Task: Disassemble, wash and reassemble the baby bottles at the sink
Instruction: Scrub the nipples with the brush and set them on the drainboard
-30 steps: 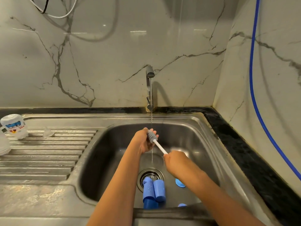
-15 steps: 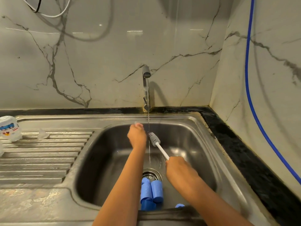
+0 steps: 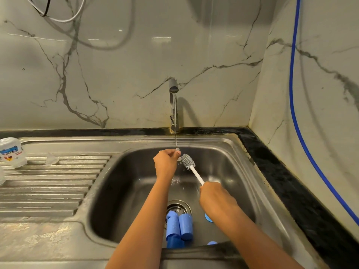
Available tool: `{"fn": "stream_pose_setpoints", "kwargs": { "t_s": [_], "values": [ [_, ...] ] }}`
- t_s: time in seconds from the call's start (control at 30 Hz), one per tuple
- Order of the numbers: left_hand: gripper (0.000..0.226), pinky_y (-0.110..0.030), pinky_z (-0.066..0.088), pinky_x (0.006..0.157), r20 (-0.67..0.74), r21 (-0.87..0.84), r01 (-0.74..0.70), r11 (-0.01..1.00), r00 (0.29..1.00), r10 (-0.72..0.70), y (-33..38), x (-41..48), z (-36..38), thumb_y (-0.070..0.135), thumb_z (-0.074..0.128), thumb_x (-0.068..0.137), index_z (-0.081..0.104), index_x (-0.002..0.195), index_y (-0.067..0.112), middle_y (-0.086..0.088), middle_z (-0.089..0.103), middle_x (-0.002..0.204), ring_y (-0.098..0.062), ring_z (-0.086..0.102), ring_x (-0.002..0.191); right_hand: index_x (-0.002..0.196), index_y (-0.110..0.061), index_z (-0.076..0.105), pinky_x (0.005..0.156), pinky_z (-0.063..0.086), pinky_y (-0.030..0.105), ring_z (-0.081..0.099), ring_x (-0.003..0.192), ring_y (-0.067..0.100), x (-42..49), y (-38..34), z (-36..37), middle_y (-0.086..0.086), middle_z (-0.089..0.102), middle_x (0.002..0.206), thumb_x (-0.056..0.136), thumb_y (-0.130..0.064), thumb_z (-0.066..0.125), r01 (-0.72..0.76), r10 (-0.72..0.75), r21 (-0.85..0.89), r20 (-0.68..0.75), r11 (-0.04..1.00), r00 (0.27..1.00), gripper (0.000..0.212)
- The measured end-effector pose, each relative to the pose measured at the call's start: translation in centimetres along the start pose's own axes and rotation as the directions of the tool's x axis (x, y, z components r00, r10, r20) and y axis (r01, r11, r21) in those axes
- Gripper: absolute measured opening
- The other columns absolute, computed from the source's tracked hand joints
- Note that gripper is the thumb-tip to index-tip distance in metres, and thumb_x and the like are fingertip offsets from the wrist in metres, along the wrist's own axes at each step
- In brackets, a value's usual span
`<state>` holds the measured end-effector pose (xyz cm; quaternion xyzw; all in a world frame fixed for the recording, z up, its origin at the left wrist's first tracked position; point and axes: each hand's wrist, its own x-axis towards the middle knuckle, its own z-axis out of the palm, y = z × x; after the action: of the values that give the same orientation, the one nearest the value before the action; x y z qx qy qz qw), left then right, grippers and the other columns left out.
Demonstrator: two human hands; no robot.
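Under the thin stream from the tap [image 3: 173, 105] at mid-frame, the left hand [image 3: 166, 164] pinches a small clear part [image 3: 177, 149], just beside the bristles of the brush [image 3: 188, 162], which the right hand [image 3: 213, 195] grips by its white handle. Lower down, blue bottle pieces [image 3: 179, 227] lie by the drain of the sink [image 3: 242, 171]. At the left of the frame a printed bottle [image 3: 11, 152] stands on the drainboard [image 3: 48, 187].

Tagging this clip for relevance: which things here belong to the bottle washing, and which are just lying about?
In the job: left hand pinching a small pale part under the tap stream; right hand gripping the brush; blue parts in the sink; bottle and clear teat on the drainboard.
Just lying about: blue hose on the right wall; cables at top left.
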<state>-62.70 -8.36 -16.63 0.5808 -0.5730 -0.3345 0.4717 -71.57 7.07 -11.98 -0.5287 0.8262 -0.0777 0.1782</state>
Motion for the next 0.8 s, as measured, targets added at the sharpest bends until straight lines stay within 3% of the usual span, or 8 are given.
{"fn": "stream_pose_setpoints", "kwargs": {
  "t_s": [0.17, 0.3, 0.47, 0.53, 0.6, 0.67, 0.73, 0.8],
  "values": [
    [0.029, -0.02, 0.044, 0.062, -0.044, 0.0, 0.023, 1.0, 0.999, -0.023, 0.0, 0.1, 0.1, 0.035, 0.058, 0.094, 0.074, 0.097, 0.01, -0.002, 0.069, 0.08, -0.011, 0.062, 0.07, 0.131, -0.009, 0.052, 0.08, 0.043, 0.028, 0.06, 0.11, 0.027, -0.2, 0.5, -0.6, 0.008, 0.061, 0.122, 0.102, -0.016, 0.033, 0.001, 0.002, 0.055, -0.045, 0.998, 0.999, 0.035],
    [0.033, -0.026, 0.05, 0.072, -0.042, -0.019, 0.038, 0.999, 0.998, -0.039, -0.2, 0.1, 0.1, 0.039, 0.06, 0.092, 0.074, 0.093, 0.01, -0.005, 0.071, 0.079, -0.017, 0.067, 0.077, 0.13, -0.008, 0.053, 0.082, 0.044, 0.029, 0.061, 0.109, 0.027, -0.2, 0.4, -0.8, 0.007, 0.061, 0.121, 0.101, -0.015, 0.034, -0.025, 0.027, 0.071, -0.035, 0.997, 0.999, 0.035],
    [0.022, -0.02, 0.052, 0.061, -0.02, -0.225, 0.14, 0.964, 0.989, -0.149, 0.3, -0.2, 0.0, 0.032, 0.063, 0.092, 0.071, 0.094, 0.012, -0.007, 0.07, 0.079, -0.015, 0.065, 0.071, 0.131, -0.009, 0.052, 0.084, 0.045, 0.03, 0.06, 0.11, 0.027, -0.1, 0.3, -0.5, 0.007, 0.061, 0.122, 0.102, -0.016, 0.033, -0.002, 0.003, 0.034, -0.036, 0.999, 0.999, 0.036],
    [0.018, -0.02, 0.056, 0.059, 0.061, -0.433, 0.31, 0.846, 0.947, -0.316, 0.7, -0.1, 0.1, 0.027, 0.065, 0.091, 0.067, 0.097, 0.009, -0.01, 0.07, 0.085, -0.015, 0.065, 0.071, 0.13, -0.009, 0.052, 0.084, 0.045, 0.03, 0.06, 0.109, 0.027, -0.1, 0.4, -0.4, 0.007, 0.061, 0.121, 0.102, -0.016, 0.033, 0.003, -0.002, 0.037, -0.033, 0.999, 0.999, 0.035],
    [0.02, -0.02, 0.056, 0.058, 0.25, -0.64, 0.497, 0.586, 0.856, -0.452, 1.0, 0.0, -0.1, 0.024, 0.065, 0.092, 0.064, 0.095, 0.004, -0.011, 0.069, 0.086, -0.015, 0.065, 0.067, 0.13, -0.009, 0.053, 0.083, 0.045, 0.029, 0.06, 0.109, 0.027, -0.1, 0.4, -0.4, 0.008, 0.061, 0.121, 0.102, -0.017, 0.033, 0.005, -0.004, 0.045, -0.031, 0.999, 1.0, 0.035],
    [0.027, -0.013, 0.051, 0.054, 0.432, -0.693, 0.628, 0.354, 0.755, -0.494, 1.1, 0.2, -0.4, 0.029, 0.062, 0.093, 0.063, 0.087, 0.003, -0.006, 0.066, 0.078, -0.01, 0.063, 0.053, 0.13, -0.01, 0.053, 0.082, 0.044, 0.028, 0.06, 0.109, 0.026, -0.1, 0.5, -0.4, 0.007, 0.061, 0.121, 0.102, -0.018, 0.033, 0.001, 0.0, 0.04, -0.023, 0.999, 1.0, 0.035],
    [0.032, -0.009, 0.045, 0.045, 0.535, -0.681, 0.696, 0.228, 0.686, -0.494, 1.0, 0.3, -0.5, 0.031, 0.06, 0.094, 0.062, 0.079, 0.002, -0.004, 0.066, 0.065, -0.005, 0.057, 0.04, 0.13, -0.01, 0.053, 0.08, 0.043, 0.028, 0.061, 0.108, 0.025, -0.1, 0.4, -0.4, 0.006, 0.061, 0.12, 0.102, -0.018, 0.034, 0.003, -0.003, 0.034, -0.015, 0.999, 1.0, 0.035],
    [0.032, -0.009, 0.044, 0.043, 0.597, -0.691, 0.717, 0.091, 0.637, -0.487, 0.8, 0.4, -0.5, 0.028, 0.058, 0.096, 0.062, 0.083, -0.001, -0.009, 0.068, 0.062, -0.004, 0.055, 0.041, 0.13, -0.01, 0.053, 0.08, 0.044, 0.028, 0.061, 0.108, 0.025, -0.1, 0.4, -0.3, 0.007, 0.061, 0.12, 0.102, -0.018, 0.034, 0.016, -0.015, 0.037, -0.016, 0.999, 1.0, 0.035]
  ]
}}
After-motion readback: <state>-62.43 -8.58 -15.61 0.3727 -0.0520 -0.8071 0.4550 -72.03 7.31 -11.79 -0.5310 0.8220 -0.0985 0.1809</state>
